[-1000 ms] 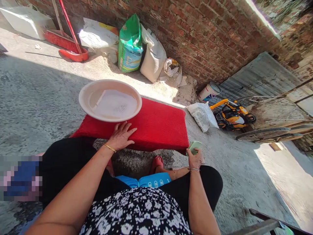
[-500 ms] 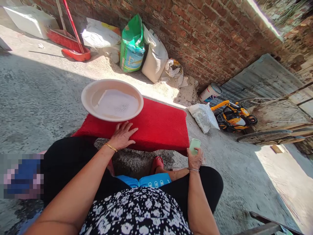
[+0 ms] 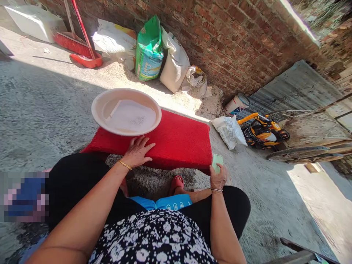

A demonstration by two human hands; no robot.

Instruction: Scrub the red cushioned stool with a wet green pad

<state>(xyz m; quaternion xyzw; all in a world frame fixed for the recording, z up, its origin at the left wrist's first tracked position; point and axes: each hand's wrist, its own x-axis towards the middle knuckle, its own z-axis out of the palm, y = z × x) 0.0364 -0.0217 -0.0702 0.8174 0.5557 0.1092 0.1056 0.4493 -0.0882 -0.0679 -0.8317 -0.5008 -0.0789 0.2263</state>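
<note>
A red cloth (image 3: 181, 137) lies spread in front of my knees over a raised support that it mostly hides. My left hand (image 3: 139, 152) rests flat on its near part with the fingers spread, just below the rim of a wide basin (image 3: 100, 123). Whitish liquid fills the bottom of the basin, which stands on the cloth's left part. In my right hand (image 3: 219, 177) is a pale green block with rounded corners (image 3: 217, 161), held at the cloth's near right corner. The underside of the block is hidden, so its kind is unclear.
Along the brick wall (image 3: 220, 47) stand a green sack (image 3: 149, 49), a pale sack (image 3: 174, 62), a red broom (image 3: 71, 42) and a dustpan (image 3: 88, 61). To the right are a white bag (image 3: 229, 132), a toy excavator (image 3: 261, 130) and a cart wheel (image 3: 298, 152).
My right hand and the pale green block have shifted slightly left, closer against the cloth's edge, and the block has turned a little. My left hand and the basin stay put.
</note>
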